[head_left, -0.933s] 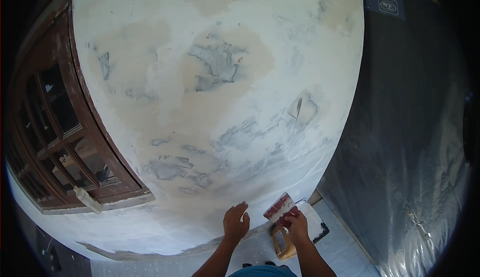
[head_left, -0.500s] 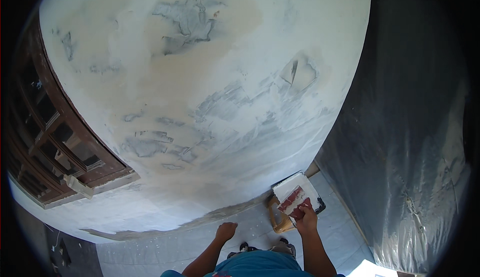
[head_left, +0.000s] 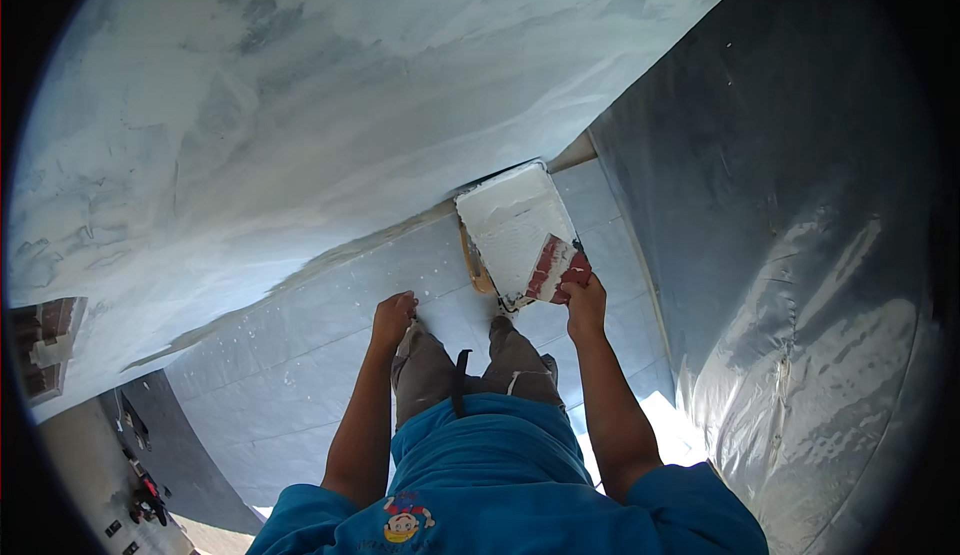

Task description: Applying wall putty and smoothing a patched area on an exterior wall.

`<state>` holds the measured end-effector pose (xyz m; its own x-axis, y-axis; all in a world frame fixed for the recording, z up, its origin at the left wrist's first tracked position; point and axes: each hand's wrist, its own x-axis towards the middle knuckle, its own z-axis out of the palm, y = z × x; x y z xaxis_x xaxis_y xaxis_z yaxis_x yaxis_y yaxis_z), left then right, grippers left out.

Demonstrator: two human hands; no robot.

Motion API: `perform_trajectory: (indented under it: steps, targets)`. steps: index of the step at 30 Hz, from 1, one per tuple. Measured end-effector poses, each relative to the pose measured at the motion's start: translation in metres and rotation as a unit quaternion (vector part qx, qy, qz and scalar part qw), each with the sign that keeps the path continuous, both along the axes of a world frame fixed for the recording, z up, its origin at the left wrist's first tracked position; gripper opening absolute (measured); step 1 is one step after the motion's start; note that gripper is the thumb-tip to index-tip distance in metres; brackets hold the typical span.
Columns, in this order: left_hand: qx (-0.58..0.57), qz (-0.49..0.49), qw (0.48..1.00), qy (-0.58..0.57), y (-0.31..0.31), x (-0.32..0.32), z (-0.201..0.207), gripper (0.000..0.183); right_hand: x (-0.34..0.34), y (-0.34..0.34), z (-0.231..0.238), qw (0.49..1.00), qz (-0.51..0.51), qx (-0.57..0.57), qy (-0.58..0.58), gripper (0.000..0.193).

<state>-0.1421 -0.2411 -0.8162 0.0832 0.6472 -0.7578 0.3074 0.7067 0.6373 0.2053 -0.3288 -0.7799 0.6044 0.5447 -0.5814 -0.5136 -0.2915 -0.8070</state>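
Observation:
My right hand (head_left: 588, 305) grips a red putty spreader (head_left: 546, 273) with white compound smeared across its blade. The spreader is held over the near right part of a broad tray (head_left: 549, 168), and I cannot tell whether it touches. White compound (head_left: 508, 217) covers the tray's surface. Under the tray's left side shows part of a tan stool (head_left: 478, 271). My left hand (head_left: 394, 317) hangs to the left of the tray with its fingers curled in, and nothing shows in it.
A wall (head_left: 300, 125) with patchy white and grey coating fills the upper left. Plastic sheeting (head_left: 790, 255) hangs on the right. Pale sheeting (head_left: 300, 355) covers the floor. A brown window frame (head_left: 42, 350) shows at far left, with dark tools (head_left: 148, 500) lower down.
My view has tipped down toward the floor, so the tray and my legs show more and the window less. The spreader stays in my right hand over the tray.

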Motion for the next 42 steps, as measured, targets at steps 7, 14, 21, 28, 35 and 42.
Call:
perform_trajectory:
  steps: [7, 14, 21, 28, 35, 42]
  targets:
    - [-0.11, 0.073, 0.989, -0.071, -0.032, 0.134, -0.092, 0.069, 0.082, 0.049, -0.159, 0.892, 0.269, -0.2, -0.304, 0.022]
    - [-0.024, 0.176, 0.978, -0.111, -0.001, 0.177, -0.161, 0.082, 0.064, 0.159, -0.208, 0.823, 0.298, -0.214, -0.435, 0.03]
    - [-0.044, 0.224, 0.965, -0.132, 0.002, 0.192, -0.159, 0.084, 0.037, 0.142, -0.244, 0.813, 0.42, -0.15, -0.374, 0.03]
    - [-0.034, 0.239, 0.958, -0.153, -0.001, 0.185, -0.16, 0.087, 0.043, 0.154, -0.241, 0.848, 0.331, -0.111, -0.398, 0.023]
    - [-0.029, 0.245, 0.955, -0.164, -0.003, 0.182, -0.16, 0.091, 0.014, 0.173, -0.236, 0.752, 0.55, -0.038, -0.361, 0.02]
    - [-0.028, 0.245, 0.954, -0.169, -0.001, 0.188, -0.158, 0.093, 0.018, 0.176, -0.237, 0.785, 0.443, -0.085, -0.425, 0.017]
